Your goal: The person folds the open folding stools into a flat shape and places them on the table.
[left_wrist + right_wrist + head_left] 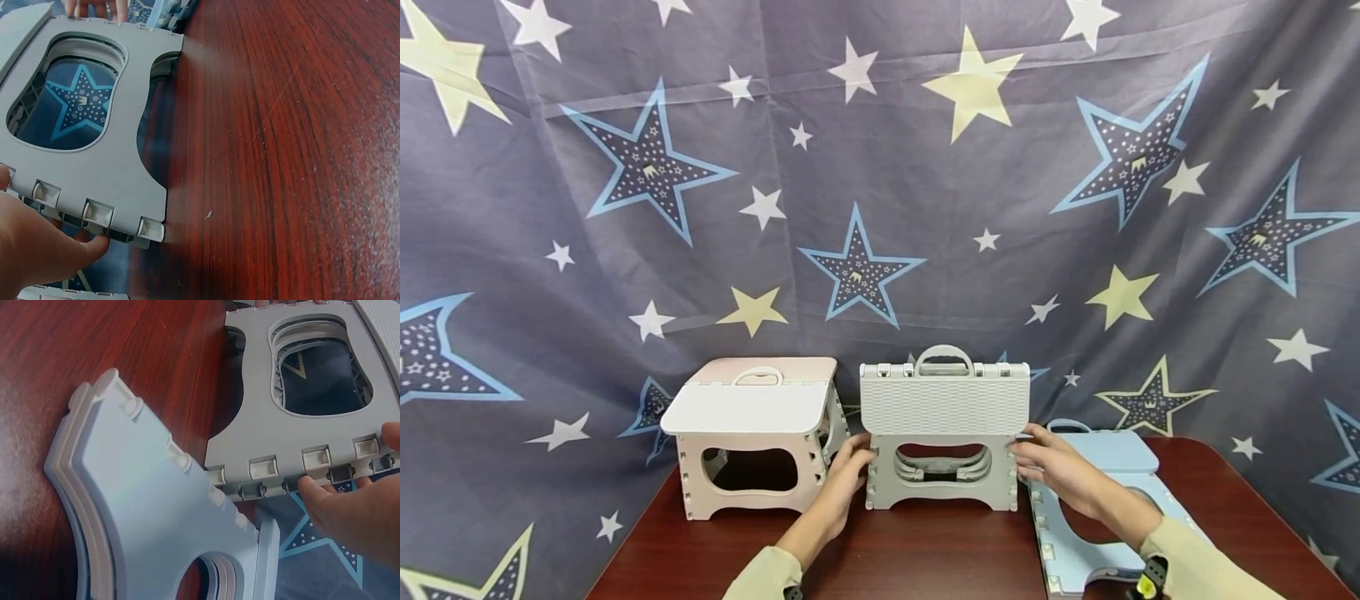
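A grey folding stool [943,400] stands upright on the table between both hands. Its textured top half slopes toward me, and the front leg panel [119,169] has a large oval opening. At the stool's left edge, my left hand [847,471] grips the hinged side, with fingertips along the hinges. My right hand [1063,471] holds the opposite side, its thumb near the front panel and its fingers [312,490] at the hinged edge. Through the opening, curved inner parts of the stool show. Part of each hand is hidden behind the side panels in the head view.
An unfolded pink and white folding stool [752,404] stands left of the grey one. On the right a blue folding stool [1071,533] lies folded flat, under my right forearm. The dark red table [917,554] backs onto a star-patterned curtain [880,183].
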Tool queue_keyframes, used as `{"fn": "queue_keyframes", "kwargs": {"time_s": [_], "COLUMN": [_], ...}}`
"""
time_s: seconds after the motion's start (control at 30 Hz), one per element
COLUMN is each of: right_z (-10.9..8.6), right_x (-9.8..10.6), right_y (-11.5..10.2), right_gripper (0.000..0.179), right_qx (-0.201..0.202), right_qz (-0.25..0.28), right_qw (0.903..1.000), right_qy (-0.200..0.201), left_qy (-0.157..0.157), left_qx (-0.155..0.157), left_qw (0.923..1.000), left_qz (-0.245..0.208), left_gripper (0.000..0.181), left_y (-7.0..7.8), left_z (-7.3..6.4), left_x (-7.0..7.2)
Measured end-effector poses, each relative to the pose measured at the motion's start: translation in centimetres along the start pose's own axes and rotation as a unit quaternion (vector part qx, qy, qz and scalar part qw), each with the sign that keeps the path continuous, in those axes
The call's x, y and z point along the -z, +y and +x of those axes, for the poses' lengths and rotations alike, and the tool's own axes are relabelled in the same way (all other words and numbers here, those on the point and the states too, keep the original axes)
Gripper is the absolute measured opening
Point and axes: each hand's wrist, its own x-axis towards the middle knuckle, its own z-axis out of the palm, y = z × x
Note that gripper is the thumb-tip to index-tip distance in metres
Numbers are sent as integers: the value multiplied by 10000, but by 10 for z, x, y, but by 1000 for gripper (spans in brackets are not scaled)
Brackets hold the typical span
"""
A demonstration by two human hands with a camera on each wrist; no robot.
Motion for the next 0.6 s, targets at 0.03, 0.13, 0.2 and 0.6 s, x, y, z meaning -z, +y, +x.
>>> {"fn": "queue_keyframes", "kwargs": {"time_s": [0.03,0.13,0.2,0.6], "right_z": [0,0,0,1], "right_x": [0,1,1,1], "right_y": [0,1,1,7], "right_gripper": [57,58,59,57], "right_qx": [19,90,129,225], "right_qz": [-34,-112,-142,-73], "right_qw": [10000,9999,9998,9997], "right_qy": [8,21,6,24], "left_qy": [17,37,52,169], "left_qx": [-2,1,-4,-50], "left_qw": [10000,10000,10000,9998], "left_qz": [-3,-12,-22,-68], "left_gripper": [51,51,52,53], "left_y": [0,0,-1,-3], "left_z": [0,1,2,3], "left_x": [0,0,0,-2]}}
